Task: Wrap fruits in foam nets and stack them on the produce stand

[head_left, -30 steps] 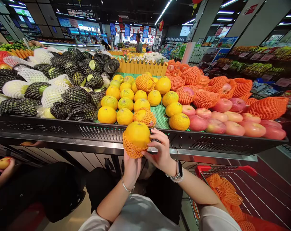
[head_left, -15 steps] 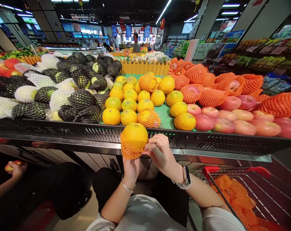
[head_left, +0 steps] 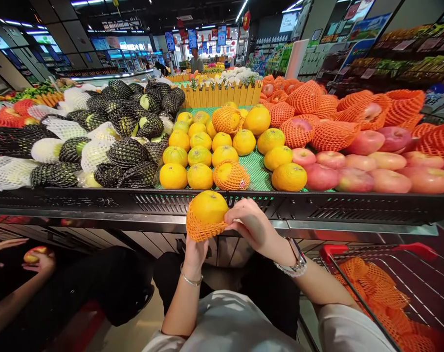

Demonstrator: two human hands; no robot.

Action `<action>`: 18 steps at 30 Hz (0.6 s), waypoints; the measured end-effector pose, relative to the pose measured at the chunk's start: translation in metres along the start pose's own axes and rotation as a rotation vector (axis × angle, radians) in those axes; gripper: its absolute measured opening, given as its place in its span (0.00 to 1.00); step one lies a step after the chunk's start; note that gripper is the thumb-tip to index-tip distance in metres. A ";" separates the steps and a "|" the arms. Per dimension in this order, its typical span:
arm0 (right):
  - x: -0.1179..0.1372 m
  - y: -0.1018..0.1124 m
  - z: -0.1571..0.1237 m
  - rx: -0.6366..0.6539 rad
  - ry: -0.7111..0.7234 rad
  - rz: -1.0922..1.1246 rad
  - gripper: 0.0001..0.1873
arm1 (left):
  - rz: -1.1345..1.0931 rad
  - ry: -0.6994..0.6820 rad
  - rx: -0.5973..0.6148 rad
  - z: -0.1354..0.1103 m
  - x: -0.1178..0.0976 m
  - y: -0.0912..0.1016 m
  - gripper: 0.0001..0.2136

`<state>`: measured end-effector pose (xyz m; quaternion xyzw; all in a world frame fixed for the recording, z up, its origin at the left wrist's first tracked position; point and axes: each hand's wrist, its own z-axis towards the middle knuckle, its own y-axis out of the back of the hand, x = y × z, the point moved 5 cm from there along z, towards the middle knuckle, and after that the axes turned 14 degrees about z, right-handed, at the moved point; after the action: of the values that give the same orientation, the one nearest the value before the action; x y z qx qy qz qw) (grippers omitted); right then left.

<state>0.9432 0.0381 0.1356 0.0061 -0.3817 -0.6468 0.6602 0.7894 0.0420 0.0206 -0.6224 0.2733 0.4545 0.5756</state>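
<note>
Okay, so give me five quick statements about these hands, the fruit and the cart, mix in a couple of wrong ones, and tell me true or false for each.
1. The left hand supports an orange from below. True.
2. The right hand pinches the edge of the net around that orange. True.
3. The net covers the whole orange. False: the top of the fruit is bare.
4. Both wrists are bare. False: the left wears a bangle, the right a watch.
5. More nets lie in the cart. True.
</note>
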 end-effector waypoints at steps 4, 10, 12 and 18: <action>0.001 -0.009 -0.005 -0.030 -0.027 0.009 0.03 | 0.026 -0.003 -0.042 0.003 0.000 0.002 0.29; -0.014 -0.013 -0.002 -0.041 -0.176 -0.048 0.18 | 0.101 -0.087 -0.045 0.004 -0.013 -0.007 0.33; -0.017 -0.014 0.002 0.025 -0.177 -0.101 0.12 | 0.118 -0.129 -0.045 0.004 -0.017 -0.005 0.34; -0.008 -0.006 0.002 -0.038 0.076 0.036 0.06 | 0.272 -0.026 0.088 -0.002 -0.017 0.014 0.32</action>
<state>0.9378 0.0454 0.1298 0.0111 -0.3438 -0.6412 0.6860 0.7708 0.0344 0.0291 -0.5478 0.3676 0.5237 0.5390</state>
